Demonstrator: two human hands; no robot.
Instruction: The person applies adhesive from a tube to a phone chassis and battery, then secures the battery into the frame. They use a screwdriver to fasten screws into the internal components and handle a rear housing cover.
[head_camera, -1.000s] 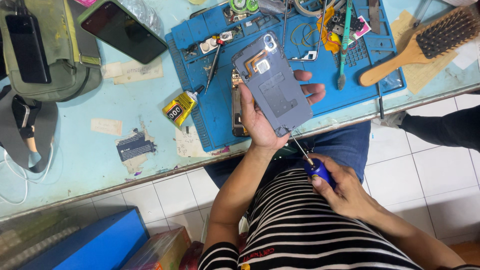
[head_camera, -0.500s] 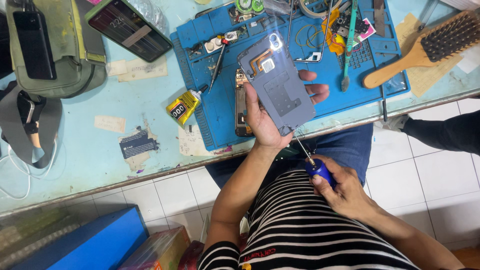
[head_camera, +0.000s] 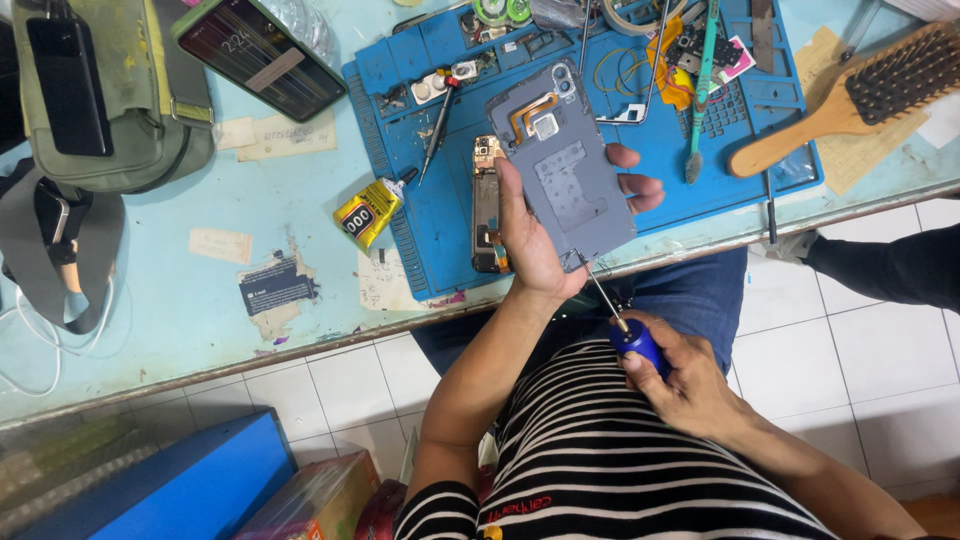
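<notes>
My left hand (head_camera: 540, 240) holds a grey phone back shell (head_camera: 563, 170) upright over the blue work mat (head_camera: 700, 150), inner side facing me, with an orange flex strip near its top. My right hand (head_camera: 680, 375) grips a blue-handled screwdriver (head_camera: 625, 325) close to my striped shirt. Its thin metal tip touches the shell's lower edge. A stripped phone frame (head_camera: 487, 205) lies on the mat just left of my left hand.
A yellow glue tube (head_camera: 368, 210), a red-tipped tool (head_camera: 440, 120), a teal toothbrush (head_camera: 700, 90) and small parts lie on the mat. A wooden brush (head_camera: 850, 100) sits at right, a lit phone (head_camera: 260, 55) and green bag (head_camera: 110, 90) at left. Another person's dark sleeve (head_camera: 890, 265) is at right.
The view has shifted slightly. My left hand tilted the shell a little, and the screwdriver tip stays at its lower edge.
</notes>
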